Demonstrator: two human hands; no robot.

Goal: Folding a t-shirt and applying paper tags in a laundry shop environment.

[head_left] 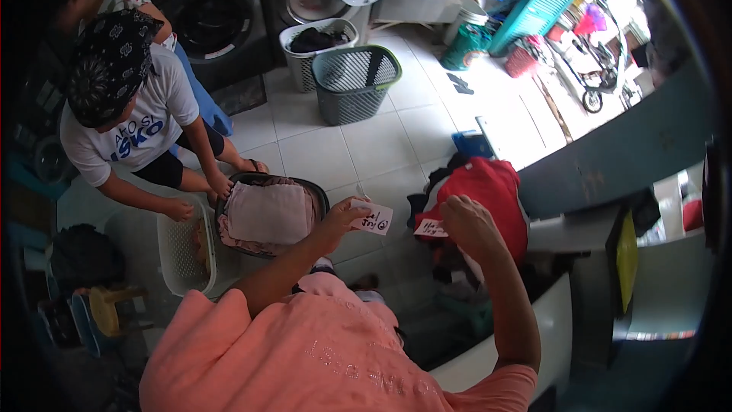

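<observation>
Between thumb and fingers, my left hand grips a white paper tag with handwriting on it. A second handwritten paper tag is pinched in my right hand, a little to the right. Behind that hand lies a heap of clothes topped by a red garment. Left of my left forearm stands a dark laundry basket filled with folded pale pink cloth. A person's hand rests at this basket's rim.
Leaning in from the left, a person in a white shirt stands by a white basket. Farther back are a grey basket, a white basket holding dark cloth and front-loading washing machines. A yellow stool is at lower left.
</observation>
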